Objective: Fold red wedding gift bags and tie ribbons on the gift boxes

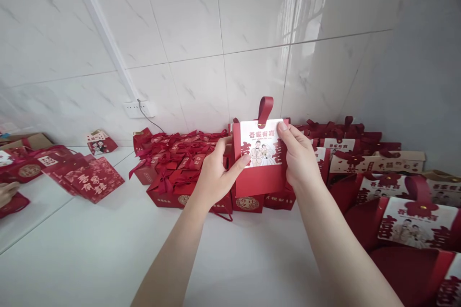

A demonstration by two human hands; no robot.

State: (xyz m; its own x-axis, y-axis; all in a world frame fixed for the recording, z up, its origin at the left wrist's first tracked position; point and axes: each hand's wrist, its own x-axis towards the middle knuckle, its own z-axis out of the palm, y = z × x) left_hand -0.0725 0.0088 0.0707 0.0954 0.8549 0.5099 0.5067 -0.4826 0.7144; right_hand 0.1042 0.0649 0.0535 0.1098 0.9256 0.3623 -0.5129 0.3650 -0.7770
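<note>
A red gift box [261,180] with a white flap, printed with a bridal couple and red characters, is held up in front of me. From its top rises a red strap handle [265,108]. My left hand [218,170] grips the box's left edge, thumb across the front. On the opposite side my right hand [300,153] pinches the upper right edge, its thumb on the white flap. The fingers behind the box are hidden. Just beyond it, rows of red ribboned boxes [190,196] stand against the wall.
At right stand several similar boxes with strap handles [419,223]. Red printed bags [95,180] lie at left, near a small couple-printed box [101,143]. Another person's hand [7,193] shows at the left edge. A socket strip [139,109] with a cable is on the tiled wall.
</note>
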